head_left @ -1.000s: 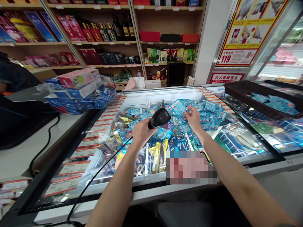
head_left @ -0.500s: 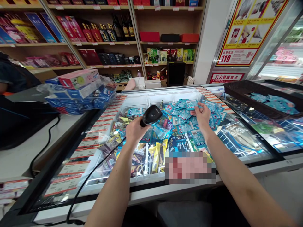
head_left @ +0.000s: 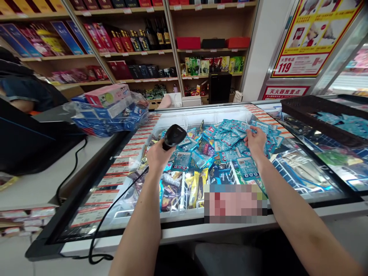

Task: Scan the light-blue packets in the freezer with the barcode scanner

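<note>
A black barcode scanner (head_left: 174,135) is gripped in my left hand (head_left: 158,156), its head raised over the freezer, and its cord runs down the left side. My right hand (head_left: 257,141) is at the heap of small blue packets (head_left: 227,138) spread over the freezer's glass top. Between its thumb and fingers is the edge of one blue packet (head_left: 242,128). A loose blue packet (head_left: 248,168) with a barcode lies below that hand. Through the glass show yellow ice-cream wrappers (head_left: 192,188) and white wire dividers (head_left: 183,191).
A dark basket (head_left: 319,115) with more blue packets stands at right. Plastic-wrapped blue boxes (head_left: 110,117) sit at left, near a black monitor (head_left: 25,142) and a person's arm (head_left: 23,94). Price labels (head_left: 100,197) line the glass. Behind are stocked shelves (head_left: 129,51).
My left hand has moved the scanner to the left, away from the packets. The view has turned slightly left. My right hand stays at the heap.
</note>
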A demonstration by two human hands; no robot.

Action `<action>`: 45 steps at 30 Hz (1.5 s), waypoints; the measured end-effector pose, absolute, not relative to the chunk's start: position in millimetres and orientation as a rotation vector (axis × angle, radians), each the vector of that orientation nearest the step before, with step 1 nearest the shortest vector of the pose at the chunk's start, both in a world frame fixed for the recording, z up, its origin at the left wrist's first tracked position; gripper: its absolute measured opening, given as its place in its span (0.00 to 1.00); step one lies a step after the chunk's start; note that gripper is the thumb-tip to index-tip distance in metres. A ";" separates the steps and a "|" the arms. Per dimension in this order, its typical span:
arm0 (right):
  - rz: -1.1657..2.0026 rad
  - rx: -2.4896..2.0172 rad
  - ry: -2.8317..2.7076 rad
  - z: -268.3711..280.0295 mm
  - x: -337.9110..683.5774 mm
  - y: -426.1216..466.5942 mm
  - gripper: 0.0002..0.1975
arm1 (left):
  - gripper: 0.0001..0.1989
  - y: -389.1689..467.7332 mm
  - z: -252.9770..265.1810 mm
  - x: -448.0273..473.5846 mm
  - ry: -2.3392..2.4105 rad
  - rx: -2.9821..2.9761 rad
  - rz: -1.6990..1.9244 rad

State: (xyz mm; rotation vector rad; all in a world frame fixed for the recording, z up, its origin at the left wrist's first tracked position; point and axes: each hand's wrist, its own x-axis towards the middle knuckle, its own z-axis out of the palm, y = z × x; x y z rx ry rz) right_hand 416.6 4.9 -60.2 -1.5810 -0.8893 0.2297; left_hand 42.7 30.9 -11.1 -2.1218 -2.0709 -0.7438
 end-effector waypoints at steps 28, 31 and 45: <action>0.613 -1.543 -2.043 -52.1 250.5 40.0 0.11 | 0.22 32.7 -11.5 34.7 -2.208 -2.043 -0.714; 0.704 -1.575 -1.939 -53.1 246.8 40.7 0.07 | 0.23 32.3 -11.5 35.7 -2.198 -2.053 -0.717; 0.904 -1.160 -1.054 -53.4 345.7 6.1 0.19 | 0.19 22.7 -14.4 60.0 -2.004 -2.255 -0.676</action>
